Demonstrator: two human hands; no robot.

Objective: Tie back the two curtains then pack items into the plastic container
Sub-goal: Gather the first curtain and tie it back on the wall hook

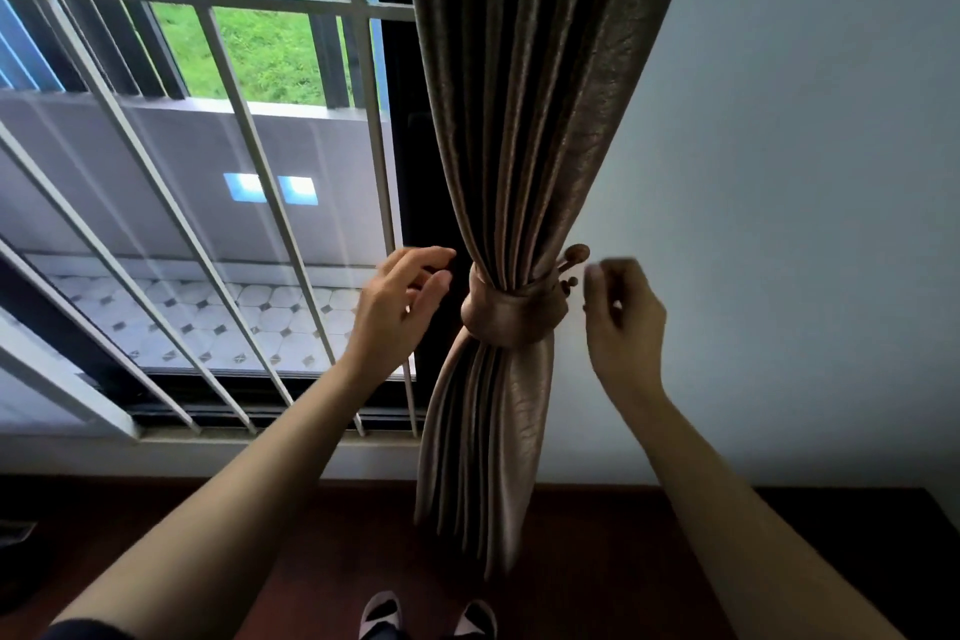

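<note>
Beside the barred window [291, 1], your curtain [519, 146] hangs gathered, cinched by a tieback band [511, 314] looped to the wall hook [576, 254]. Your left hand [402, 301] hovers at the band's 9 o'clock, fingers loosely spread; your right hand [621, 312] at 3 o'clock, fingers loosely curled, holding nothing, neither touching it.

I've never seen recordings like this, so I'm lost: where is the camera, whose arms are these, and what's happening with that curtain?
No machine here: a person wears one wide-angle camera on the head, looking forward and down, so the arms are their own. The brown pleated curtain is gathered by a matching fabric band beside a wooden knobbed hook. The left hand hovers beside it, relaxed, holding nothing; the right hand, by the hook, is blurred, so its grip is unclear. Dark reddish floor lies below.
</note>
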